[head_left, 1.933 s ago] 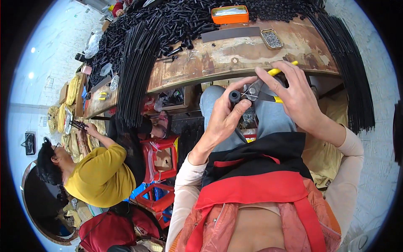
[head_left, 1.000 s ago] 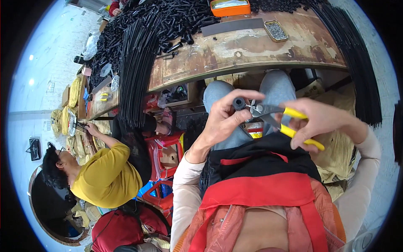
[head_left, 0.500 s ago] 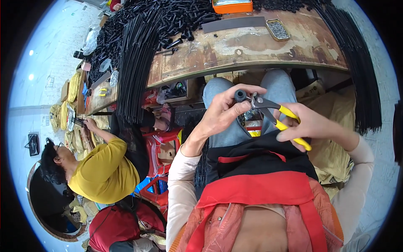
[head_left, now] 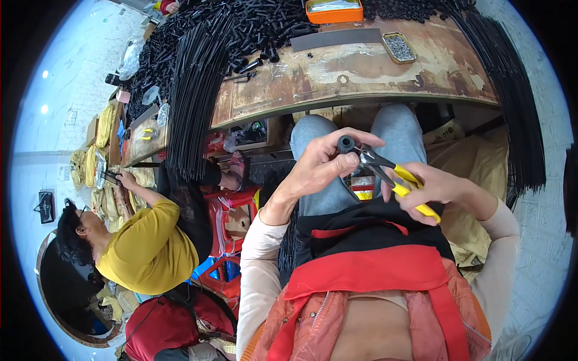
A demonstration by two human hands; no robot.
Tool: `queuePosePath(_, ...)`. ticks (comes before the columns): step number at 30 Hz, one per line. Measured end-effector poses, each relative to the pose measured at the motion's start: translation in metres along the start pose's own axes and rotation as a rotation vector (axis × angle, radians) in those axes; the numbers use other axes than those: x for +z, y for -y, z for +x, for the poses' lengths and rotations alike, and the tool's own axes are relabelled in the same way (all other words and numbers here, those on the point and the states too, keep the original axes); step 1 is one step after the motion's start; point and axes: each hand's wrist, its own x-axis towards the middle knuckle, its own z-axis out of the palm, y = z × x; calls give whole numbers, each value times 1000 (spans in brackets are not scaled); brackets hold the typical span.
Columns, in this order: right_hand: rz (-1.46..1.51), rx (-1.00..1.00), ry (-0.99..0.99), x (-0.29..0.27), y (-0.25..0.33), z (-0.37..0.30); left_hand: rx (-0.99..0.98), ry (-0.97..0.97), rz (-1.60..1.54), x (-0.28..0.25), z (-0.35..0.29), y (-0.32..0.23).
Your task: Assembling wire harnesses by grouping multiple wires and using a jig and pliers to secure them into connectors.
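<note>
My left hand [head_left: 325, 162] pinches a short black tube [head_left: 346, 144] at chest height, over my lap. My right hand [head_left: 424, 189] grips yellow-handled pliers [head_left: 391, 174], and the pliers' jaws meet the black tube at its end. Both hands sit just below the worn wooden workbench [head_left: 361, 75] in front of me.
A heap of short black tubes [head_left: 241, 30] and bundles of long black rods [head_left: 192, 90] cover the bench's left side. More rods [head_left: 512, 102] hang at the right. An orange box [head_left: 334, 11] and a small metal tin [head_left: 398, 47] sit at the back. A person in a yellow top [head_left: 144, 240] works at my left.
My right hand with the pliers has dropped from above the tube to my right side. Both hands have come lower, toward my chest, with the jaws still at the tube.
</note>
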Motion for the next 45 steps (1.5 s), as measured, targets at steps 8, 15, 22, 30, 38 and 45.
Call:
queuePosePath(8, -961, -499, -552, 0, 14, -10, -45, -155, 3, 1, 3, 0)
queuePosePath(15, -703, -443, -448, -4, -1, 2, -79, -137, 86, 4, -1, 1)
queuePosePath(22, -471, 91, -138, 4, 30, -10, 5, 24, -17, -1, -5, -3)
queuePosePath(30, -686, -237, -397, 17, 28, -9, 65, -74, 78, 3, -6, 12)
queuePosePath(38, -483, -103, -392, 13, 22, 0, 34, -189, 62, 10, 4, 8)
queuePosePath(45, -1075, -481, -632, -40, 20, 20, 20, -277, 96, 9, -3, 7)
